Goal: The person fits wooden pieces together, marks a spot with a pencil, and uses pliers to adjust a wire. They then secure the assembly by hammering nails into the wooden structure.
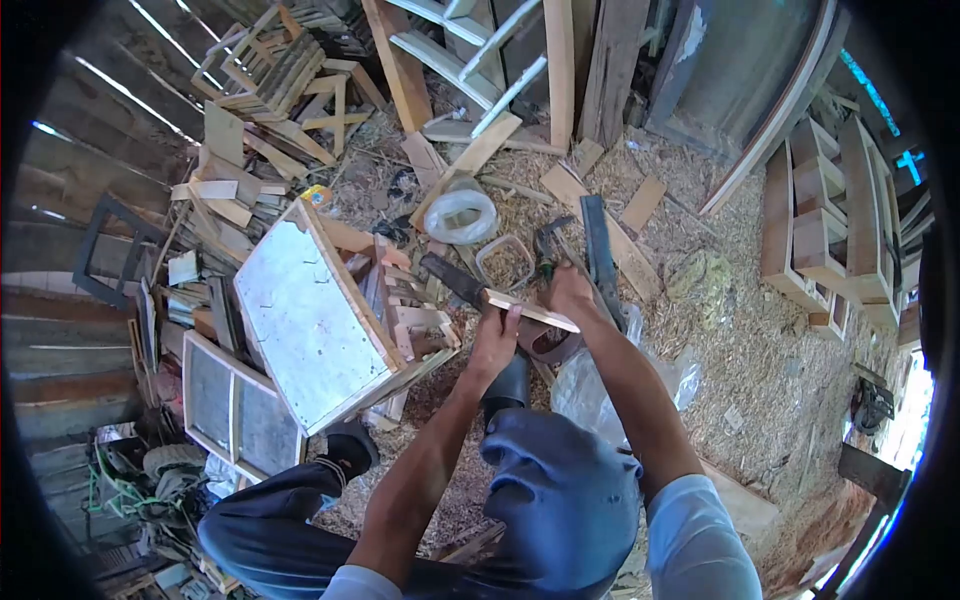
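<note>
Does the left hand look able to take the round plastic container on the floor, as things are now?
Probably not at once: the left hand holds a wooden strip, which it would likely need to release first. A dark object also seems to lie partly between it and the round plastic container.

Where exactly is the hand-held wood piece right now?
Near the centre of the head view, the wood piece is in the left hand, below and left of the right hand.
</note>
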The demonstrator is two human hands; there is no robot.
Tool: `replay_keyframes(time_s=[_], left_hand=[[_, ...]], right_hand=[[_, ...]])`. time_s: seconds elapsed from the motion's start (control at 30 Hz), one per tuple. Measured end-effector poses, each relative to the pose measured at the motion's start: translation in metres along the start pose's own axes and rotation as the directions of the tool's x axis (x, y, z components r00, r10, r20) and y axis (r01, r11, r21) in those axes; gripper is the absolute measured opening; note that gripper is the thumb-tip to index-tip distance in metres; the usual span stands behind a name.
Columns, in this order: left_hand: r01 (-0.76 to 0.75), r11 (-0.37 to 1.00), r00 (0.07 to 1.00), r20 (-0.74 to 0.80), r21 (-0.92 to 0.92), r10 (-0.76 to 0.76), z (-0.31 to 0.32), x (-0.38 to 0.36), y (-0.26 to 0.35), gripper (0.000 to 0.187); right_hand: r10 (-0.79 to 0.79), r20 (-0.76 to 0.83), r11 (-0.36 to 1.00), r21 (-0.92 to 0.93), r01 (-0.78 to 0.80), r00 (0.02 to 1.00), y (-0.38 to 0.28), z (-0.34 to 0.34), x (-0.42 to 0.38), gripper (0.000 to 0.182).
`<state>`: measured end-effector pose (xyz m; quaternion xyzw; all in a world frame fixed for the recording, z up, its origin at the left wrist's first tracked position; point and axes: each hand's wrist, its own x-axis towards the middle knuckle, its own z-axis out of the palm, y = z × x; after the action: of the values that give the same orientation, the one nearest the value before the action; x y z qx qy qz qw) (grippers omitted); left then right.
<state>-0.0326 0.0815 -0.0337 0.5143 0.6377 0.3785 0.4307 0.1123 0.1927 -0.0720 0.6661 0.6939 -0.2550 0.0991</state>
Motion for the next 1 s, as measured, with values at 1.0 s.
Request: replay_keyframes(time_s=[1.0], left_hand=[[-0.588,0.61,0.393,-0.473,0.53,0.789,-0.344,-0.11,0.328,0.031]], right_hand=[[-0.69,-0.633,0.519,-0.096,0.849,0.351,-0.256,-0.331,-0.321,0.046]])
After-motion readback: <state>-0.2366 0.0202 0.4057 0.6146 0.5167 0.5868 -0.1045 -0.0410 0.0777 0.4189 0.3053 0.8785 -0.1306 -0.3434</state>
